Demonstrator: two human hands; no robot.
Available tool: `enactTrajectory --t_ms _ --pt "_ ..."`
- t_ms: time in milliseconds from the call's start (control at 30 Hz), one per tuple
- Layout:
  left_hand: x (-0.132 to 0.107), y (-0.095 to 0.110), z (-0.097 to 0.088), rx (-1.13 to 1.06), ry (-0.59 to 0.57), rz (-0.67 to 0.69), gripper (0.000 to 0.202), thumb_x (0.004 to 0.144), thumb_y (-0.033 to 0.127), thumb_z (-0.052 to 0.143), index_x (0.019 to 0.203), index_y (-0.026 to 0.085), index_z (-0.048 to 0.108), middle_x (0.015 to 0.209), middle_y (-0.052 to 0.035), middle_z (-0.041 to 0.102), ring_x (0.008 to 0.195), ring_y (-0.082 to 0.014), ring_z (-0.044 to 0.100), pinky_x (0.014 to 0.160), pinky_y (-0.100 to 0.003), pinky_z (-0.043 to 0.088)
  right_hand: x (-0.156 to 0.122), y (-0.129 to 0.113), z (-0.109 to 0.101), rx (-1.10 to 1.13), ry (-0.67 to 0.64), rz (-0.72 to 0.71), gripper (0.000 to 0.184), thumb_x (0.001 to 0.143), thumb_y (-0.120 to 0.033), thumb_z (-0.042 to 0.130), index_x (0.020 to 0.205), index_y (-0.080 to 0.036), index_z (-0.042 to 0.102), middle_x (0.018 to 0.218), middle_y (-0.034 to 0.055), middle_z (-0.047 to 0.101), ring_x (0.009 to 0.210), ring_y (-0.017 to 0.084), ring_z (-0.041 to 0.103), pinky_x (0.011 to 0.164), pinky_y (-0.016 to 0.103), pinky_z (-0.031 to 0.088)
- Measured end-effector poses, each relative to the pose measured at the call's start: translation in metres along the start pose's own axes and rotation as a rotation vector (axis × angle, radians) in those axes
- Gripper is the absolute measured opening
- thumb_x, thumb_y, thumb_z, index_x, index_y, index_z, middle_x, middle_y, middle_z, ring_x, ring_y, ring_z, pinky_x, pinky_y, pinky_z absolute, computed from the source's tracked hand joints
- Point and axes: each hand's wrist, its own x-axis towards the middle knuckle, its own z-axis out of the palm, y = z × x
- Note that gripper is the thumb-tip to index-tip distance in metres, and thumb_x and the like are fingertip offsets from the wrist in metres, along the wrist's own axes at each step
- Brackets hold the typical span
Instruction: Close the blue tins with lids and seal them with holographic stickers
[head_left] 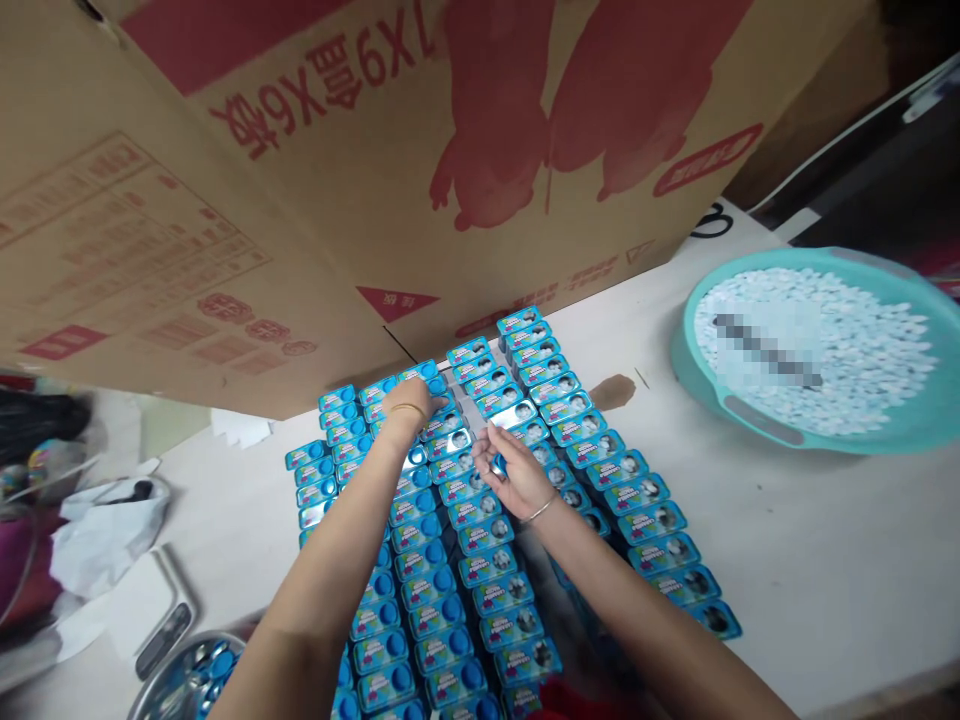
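Several rows of small flat blue boxes [487, 535] with printed lids stand close together on the table. On the left rows, round blue caps [442, 578] fill the round holes; on the right rows, the holes show whitish contents. My left hand [409, 405] reaches down onto the boxes at the far end of the middle rows. Its fingers are bent and partly hidden, so what they pinch is unclear. Palm turned up, my right hand [517, 470] hovers over the boxes to the right. Its curled fingers hold a small blue cap [498, 463].
A big cardboard carton [337, 220] stands right behind the rows. On the right sits a turquoise basin [757, 415] of small white pieces. At lower left are a metal bowl [150, 695] with blue caps, a white device [146, 610] and crumpled white plastic [109, 535].
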Motion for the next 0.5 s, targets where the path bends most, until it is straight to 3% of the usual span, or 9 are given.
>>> enactTrajectory --t_ms 33,100,200,267,367,500 --pt "-0.010 -0.001 0.005 -0.061 0.039 0.026 0.023 0.073 0.038 0.068 0.078 0.016 0.067 0.093 -0.0147 0.070 0.096 -0.0307 0.065 0.080 -0.036 0.047 0.001 -0.002 0.000 0.014 0.001 -0.011 0.046 0.060 -0.051 0.083 0.078 -0.017 0.059 0.061 -0.0021 0.059 0.046 0.006 0.047 0.034 0.014 0.025" --pt "-0.037 -0.003 0.019 -0.333 0.007 0.133 0.023 0.078 0.036 0.062 0.088 0.016 0.066 0.089 -0.0107 0.070 0.091 -0.0254 0.065 0.079 -0.034 0.049 0.002 -0.006 -0.002 0.052 0.008 -0.037 0.044 0.062 -0.050 0.083 0.079 -0.017 0.059 0.060 -0.0031 0.059 0.046 0.006 0.048 0.035 0.013 0.026" --pt "-0.082 -0.009 0.045 -0.978 -0.269 0.315 0.039 0.073 0.039 0.067 0.105 0.017 0.062 0.090 -0.0062 0.069 0.081 -0.0186 0.065 0.072 -0.029 0.051 0.004 -0.007 -0.004 0.124 0.041 -0.064 0.039 0.065 -0.046 0.082 0.078 -0.018 0.058 0.060 -0.0040 0.059 0.046 0.005 0.049 0.034 0.012 0.025" --pt "-0.107 -0.011 0.062 -1.265 -0.354 0.316 0.047 0.065 0.038 0.075 0.105 0.018 0.061 0.091 -0.0048 0.069 0.078 -0.0158 0.065 0.071 -0.027 0.051 0.005 -0.004 -0.003 0.153 0.066 -0.059 0.036 0.066 -0.043 0.082 0.079 -0.018 0.059 0.060 -0.0041 0.059 0.047 0.006 0.050 0.034 0.012 0.025" --pt "-0.127 -0.008 0.077 -1.421 -0.244 0.218 0.040 0.061 0.037 0.079 0.091 0.017 0.061 0.081 -0.0026 0.068 0.072 -0.0135 0.064 0.068 -0.025 0.050 0.004 0.000 0.000 0.159 0.106 -0.055 0.033 0.068 -0.040 0.081 0.081 -0.018 0.060 0.063 -0.0027 0.062 0.052 0.008 0.057 0.037 0.012 0.031" --pt "-0.116 -0.005 0.076 -1.367 -0.138 0.164 0.032 0.067 0.044 0.071 0.082 0.018 0.059 0.067 -0.0006 0.065 0.061 -0.0133 0.061 0.059 -0.024 0.047 0.001 -0.002 0.000 0.137 0.160 -0.143 0.033 0.070 -0.043 0.079 0.083 -0.019 0.060 0.073 0.0009 0.067 0.070 0.016 0.067 0.048 0.019 0.047"
